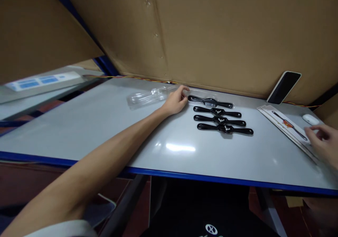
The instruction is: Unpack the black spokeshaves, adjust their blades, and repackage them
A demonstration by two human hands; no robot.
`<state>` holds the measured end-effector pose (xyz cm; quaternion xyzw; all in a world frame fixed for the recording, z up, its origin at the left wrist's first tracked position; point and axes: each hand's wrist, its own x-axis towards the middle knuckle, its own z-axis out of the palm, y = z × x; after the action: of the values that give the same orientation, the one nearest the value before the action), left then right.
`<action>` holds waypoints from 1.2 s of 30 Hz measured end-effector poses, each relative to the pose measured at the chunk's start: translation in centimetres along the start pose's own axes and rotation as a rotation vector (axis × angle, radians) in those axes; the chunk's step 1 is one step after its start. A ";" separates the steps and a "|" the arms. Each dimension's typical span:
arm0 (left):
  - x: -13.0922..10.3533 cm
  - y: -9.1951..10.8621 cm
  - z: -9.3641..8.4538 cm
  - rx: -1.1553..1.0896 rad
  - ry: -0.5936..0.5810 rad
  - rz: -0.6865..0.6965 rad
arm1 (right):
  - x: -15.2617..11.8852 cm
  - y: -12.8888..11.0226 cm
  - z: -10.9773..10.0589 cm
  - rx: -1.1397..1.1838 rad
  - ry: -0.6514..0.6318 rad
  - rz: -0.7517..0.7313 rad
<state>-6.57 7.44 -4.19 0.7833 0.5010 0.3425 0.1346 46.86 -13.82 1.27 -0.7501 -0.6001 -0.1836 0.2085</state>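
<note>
My left hand (pixel 176 100) rests with bent fingers at the left end of the rearmost black tool (pixel 223 104), which lies in a clear plastic shell. Just left of that hand lie stacked clear plastic shells (pixel 145 98). Three more black two-handled tools (pixel 233 114), (pixel 237 122), (pixel 243 130) lie in a row nearer the front, each with a small silver part at its middle. On the right, my right hand (pixel 323 142) is curled above the lower end of a stack of printed cards (pixel 282 122); whether it grips a card is unclear.
A phone (pixel 284 87) leans against the brown back panel (pixel 224 36). A white mouse (pixel 310 119) lies by the cards. Red and yellow wires run along the table's rear edge. Another surface at far left carries a long white and blue package (pixel 44 82).
</note>
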 end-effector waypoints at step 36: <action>-0.2 0.7 -0.6 -0.064 0.164 0.084 | 7.9 -16.1 13.2 0.675 0.034 -0.514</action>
<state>-6.54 6.83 -3.43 0.7683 0.4660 0.4264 0.1038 33.08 2.80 -4.24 -0.4625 -0.7906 -0.0352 0.3997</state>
